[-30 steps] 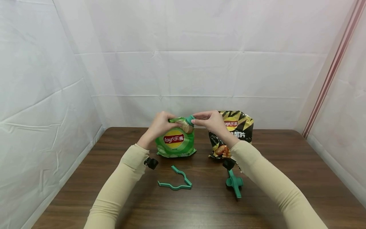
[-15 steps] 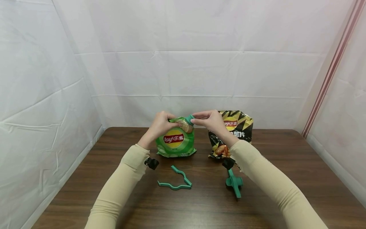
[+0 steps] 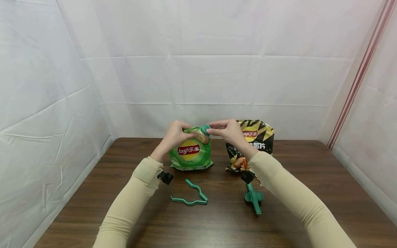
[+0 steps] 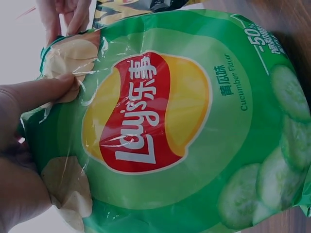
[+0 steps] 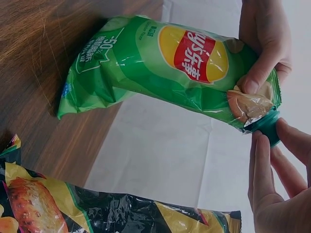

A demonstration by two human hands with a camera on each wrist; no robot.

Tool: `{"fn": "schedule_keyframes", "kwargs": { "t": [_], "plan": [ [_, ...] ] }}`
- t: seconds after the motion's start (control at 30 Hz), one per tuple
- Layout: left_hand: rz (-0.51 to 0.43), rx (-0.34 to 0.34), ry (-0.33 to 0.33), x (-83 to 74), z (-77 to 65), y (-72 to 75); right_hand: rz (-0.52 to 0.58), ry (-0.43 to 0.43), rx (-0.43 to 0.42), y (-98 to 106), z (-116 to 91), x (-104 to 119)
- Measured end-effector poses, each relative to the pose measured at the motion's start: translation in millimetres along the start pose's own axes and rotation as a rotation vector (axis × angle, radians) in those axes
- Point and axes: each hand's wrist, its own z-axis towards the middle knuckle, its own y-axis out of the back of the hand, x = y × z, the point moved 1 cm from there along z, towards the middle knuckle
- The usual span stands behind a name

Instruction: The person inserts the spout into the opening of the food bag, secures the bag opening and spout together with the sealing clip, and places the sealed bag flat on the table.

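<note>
A green Lay's chip bag stands upright at the back of the table. My left hand pinches its top edge, thumb on the front, as the left wrist view shows from close by. At the bag's top right corner sits a small round teal cap. My right hand pinches this cap between thumb and fingers, right up against the crumpled corner of the bag. The inner side of the cap is hidden by the fingers and the bag film.
A black and gold Lay's bag stands behind my right forearm. In front lies an unfolded teal bag clip. Farther right is a straight teal clip with a round spout in its middle. White cloth hangs behind the table.
</note>
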Motion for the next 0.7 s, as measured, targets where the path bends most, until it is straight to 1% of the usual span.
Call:
{"fn": "schedule_keyframes", "kwargs": {
  "t": [0.2,0.37,0.7],
  "plan": [
    [-0.025,-0.024,0.005,2.2,0.1,-2.0,0.0,0.004,0.004,-0.9,0.6,-0.2],
    [-0.015,-0.04,-0.004,2.9,0.7,-3.0,-0.007,0.003,0.004,-0.8,-0.3,-0.4],
    [-0.013,-0.066,-0.007,1.9,1.7,-4.9,0.028,0.017,-0.004,-2.0,-2.6,-2.2]
  ]
}}
